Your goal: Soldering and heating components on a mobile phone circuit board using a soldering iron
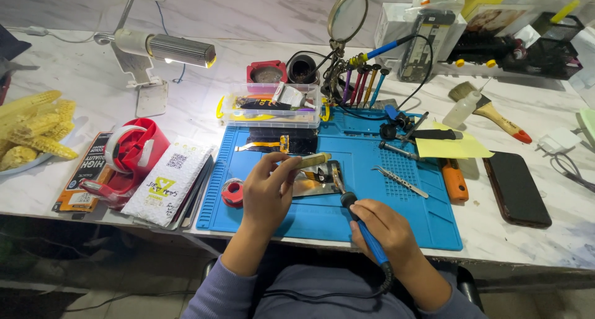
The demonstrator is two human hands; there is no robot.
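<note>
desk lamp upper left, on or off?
On. The desk lamp head glows at its end and throws a bright patch on the marble table beneath it.

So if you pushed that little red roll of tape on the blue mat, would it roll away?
Probably not: the red tape roll seems to lie flat on the blue mat, so it would likely slide. It looks small and hollow, so probably light. Stood on edge, it could roll.

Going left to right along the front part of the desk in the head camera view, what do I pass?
Corn cobs → red tape dispenser → white packet → small red tape roll → left hand → right hand holding the soldering iron → tweezers → orange-handled tool → dark phone.
</note>
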